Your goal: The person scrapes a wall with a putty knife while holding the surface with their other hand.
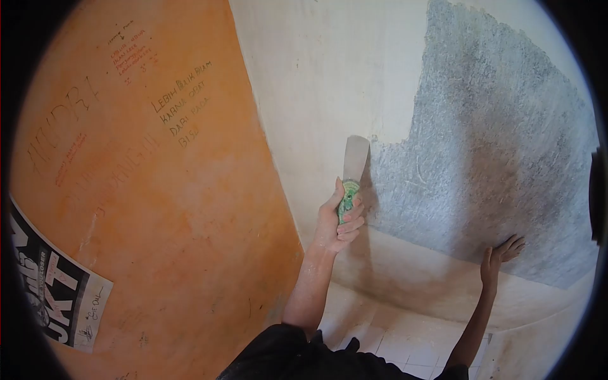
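My left hand [341, 221] is closed around the green patterned handle of a putty knife [356, 155]. Its wide metal blade points up, overlapping the whitish wall by the left edge of a rough grey patch [487, 126]. Lower on the right, my right hand [505, 251] rests with fingers stretched out over the bottom part of that grey area and holds nothing. The patch has a ragged, stepped border against the smooth pale wall [329, 69].
An orange wall [190, 209] with handwriting meets the pale wall at a corner on the left. A black and white poster [76, 304] hangs low on it. Below are white floor tiles [411, 348]. A dark object [596, 196] sits at the right edge.
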A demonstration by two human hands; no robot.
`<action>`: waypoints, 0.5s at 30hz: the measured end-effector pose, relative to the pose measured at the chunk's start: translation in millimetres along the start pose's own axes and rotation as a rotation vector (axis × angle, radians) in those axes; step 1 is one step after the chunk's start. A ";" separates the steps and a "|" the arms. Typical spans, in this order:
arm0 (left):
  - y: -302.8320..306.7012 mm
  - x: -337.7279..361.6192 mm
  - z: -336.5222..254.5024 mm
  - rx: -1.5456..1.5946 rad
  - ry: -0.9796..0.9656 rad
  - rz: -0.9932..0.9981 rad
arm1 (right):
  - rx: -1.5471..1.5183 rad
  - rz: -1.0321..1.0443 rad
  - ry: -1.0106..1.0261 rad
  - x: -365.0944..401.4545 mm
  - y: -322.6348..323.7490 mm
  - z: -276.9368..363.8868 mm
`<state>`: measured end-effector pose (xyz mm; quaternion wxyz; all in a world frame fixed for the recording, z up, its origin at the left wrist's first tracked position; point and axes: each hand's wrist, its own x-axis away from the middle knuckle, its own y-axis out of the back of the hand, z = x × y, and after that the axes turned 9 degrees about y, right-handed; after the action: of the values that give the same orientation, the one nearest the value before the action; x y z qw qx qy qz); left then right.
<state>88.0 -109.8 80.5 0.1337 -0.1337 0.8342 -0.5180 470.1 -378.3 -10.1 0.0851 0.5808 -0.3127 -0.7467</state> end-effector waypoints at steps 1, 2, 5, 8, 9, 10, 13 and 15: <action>9.3 4.9 5.6 0.006 -0.010 -0.014 | -0.002 0.009 0.000 4.7 -0.8 -0.6; 14.2 3.9 8.2 0.007 -0.021 -0.015 | 0.009 0.004 0.004 5.7 -2.7 -5.4; 6.1 -1.1 -1.6 0.000 -0.014 0.019 | 0.027 -0.003 -0.004 5.3 -4.9 -9.1; 1.8 1.2 -0.8 -0.043 -0.021 -0.094 | 0.049 0.003 0.011 2.5 -6.0 -16.1; 5.6 6.2 0.3 -0.043 -0.021 -0.102 | 0.066 0.010 0.020 5.3 -6.3 -15.2; 8.2 8.5 3.0 -0.030 -0.020 -0.090 | 0.067 0.010 0.022 6.4 -5.8 -15.7; 10.6 7.3 -2.4 -0.003 0.014 -0.012 | 0.047 -0.013 0.020 5.8 -7.0 -15.4; 12.4 10.1 -5.5 0.024 0.038 0.032 | 0.056 -0.021 0.033 4.1 -7.7 -14.1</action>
<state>75.6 -103.6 70.8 0.1277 -0.1087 0.8325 -0.5280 483.5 -379.4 -19.6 0.0660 0.5985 -0.3256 -0.7289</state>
